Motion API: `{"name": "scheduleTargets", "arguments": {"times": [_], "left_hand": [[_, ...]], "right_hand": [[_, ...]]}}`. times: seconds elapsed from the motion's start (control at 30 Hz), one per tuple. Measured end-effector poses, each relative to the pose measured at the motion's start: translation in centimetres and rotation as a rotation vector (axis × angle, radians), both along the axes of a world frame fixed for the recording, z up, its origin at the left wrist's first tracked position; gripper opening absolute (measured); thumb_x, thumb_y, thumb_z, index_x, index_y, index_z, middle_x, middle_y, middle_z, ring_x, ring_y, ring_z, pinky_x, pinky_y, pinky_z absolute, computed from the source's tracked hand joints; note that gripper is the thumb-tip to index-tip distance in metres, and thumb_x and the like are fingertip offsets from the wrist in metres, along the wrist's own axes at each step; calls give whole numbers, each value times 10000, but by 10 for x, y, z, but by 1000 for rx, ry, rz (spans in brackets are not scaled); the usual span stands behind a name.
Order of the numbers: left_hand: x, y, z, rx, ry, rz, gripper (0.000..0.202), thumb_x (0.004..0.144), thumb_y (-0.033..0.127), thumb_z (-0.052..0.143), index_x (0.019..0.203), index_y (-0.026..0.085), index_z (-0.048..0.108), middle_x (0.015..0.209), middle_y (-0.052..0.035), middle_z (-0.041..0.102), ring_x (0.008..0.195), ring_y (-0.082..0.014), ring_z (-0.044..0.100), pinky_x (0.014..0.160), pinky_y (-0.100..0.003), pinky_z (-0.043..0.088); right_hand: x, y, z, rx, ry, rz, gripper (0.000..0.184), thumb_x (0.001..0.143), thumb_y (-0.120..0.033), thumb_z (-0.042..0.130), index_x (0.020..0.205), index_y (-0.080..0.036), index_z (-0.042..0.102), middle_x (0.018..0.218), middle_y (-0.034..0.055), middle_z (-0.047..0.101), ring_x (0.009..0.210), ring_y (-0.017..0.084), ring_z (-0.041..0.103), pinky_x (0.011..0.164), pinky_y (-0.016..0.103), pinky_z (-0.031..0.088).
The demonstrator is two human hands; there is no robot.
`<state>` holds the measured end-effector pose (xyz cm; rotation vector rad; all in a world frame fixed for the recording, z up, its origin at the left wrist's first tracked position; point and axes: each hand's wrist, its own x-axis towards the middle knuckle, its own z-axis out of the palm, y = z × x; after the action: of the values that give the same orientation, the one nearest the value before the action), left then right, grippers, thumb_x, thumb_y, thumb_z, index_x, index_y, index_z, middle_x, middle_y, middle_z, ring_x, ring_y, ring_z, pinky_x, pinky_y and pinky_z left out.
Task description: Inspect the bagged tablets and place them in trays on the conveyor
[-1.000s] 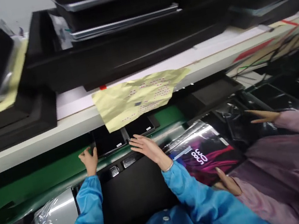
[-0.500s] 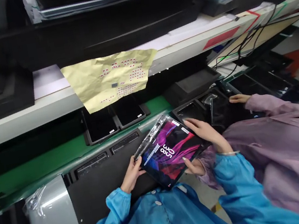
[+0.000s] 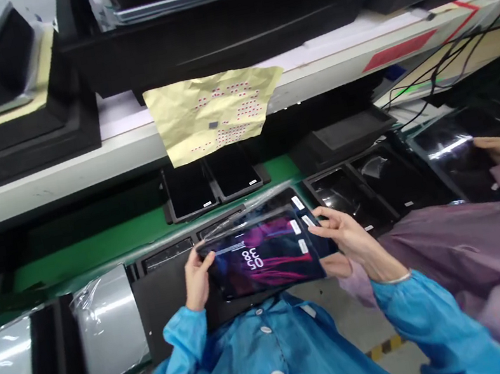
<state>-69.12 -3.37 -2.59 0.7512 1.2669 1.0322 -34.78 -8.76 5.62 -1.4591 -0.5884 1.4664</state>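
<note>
Tablet [image 3: 262, 256] clenched at its side edges by left hand [image 3: 197, 280] and right hand [image 3: 356, 242], over black foam tray [image 3: 166, 298].

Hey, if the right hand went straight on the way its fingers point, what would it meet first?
The right hand would meet the plastic-wrapped tablet first: it already rests on that tablet's right edge.

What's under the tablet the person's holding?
Past the left edge of the tablet, a black foam tray shows; the tablet itself hides whatever lies directly beneath it.
</note>
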Motion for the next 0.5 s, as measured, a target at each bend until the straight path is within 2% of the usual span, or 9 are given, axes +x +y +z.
{"name": "scheduleTargets", "arguments": {"times": [0.1,0.2,0.27,0.3,0.33,0.4,0.5], "left_hand": [[-61,32,40,68,106,-35,520,551,387,941,981,169,747,975,-45,752,905,-223,668,830,-301,527],[-115,66,90,127,250,-36,479,489,382,962,852,152,750,827,-32,719,776,-204,612,729,-284,502],[-134,92,115,169,462,-183,520,504,459,940,884,152,764,827,-45,721,773,-224,609,711,-296,494],[-138,105,121,174,531,-291,523,511,490,926,873,148,768,822,-52,724,774,-233,611,712,-298,489],[-137,118,123,175,575,-421,514,539,522,900,867,148,771,828,-57,728,782,-240,617,715,-298,486],[-124,139,112,134,604,-695,488,572,551,858,839,152,770,827,-54,732,785,-246,629,714,-294,483],[-90,152,72,70,604,-893,419,551,489,867,782,151,778,774,-55,731,748,-260,641,687,-303,494]], "right_hand": [[-15,-23,-8,33,2,-226,562,541,-424,971,943,-214,638,755,10,725,577,145,643,549,228,513],[-33,-56,-31,26,9,-441,529,559,-427,943,930,-248,611,751,-35,698,574,121,613,522,211,490],[-54,-80,-53,14,13,-561,496,554,-403,921,877,-257,574,773,-59,676,598,103,597,532,202,489],[-69,-91,-65,6,16,-604,486,555,-386,908,860,-261,551,799,-64,671,635,103,607,565,202,506],[-85,-101,-78,-7,23,-627,472,569,-384,891,863,-264,542,835,-57,674,684,112,627,603,213,528],[-120,-116,-101,-38,39,-631,472,594,-427,855,886,-279,515,910,-39,688,784,154,672,653,261,567],[-163,-128,-128,-108,33,-560,490,614,-520,813,887,-291,477,914,-23,701,868,205,715,691,314,600]]}}
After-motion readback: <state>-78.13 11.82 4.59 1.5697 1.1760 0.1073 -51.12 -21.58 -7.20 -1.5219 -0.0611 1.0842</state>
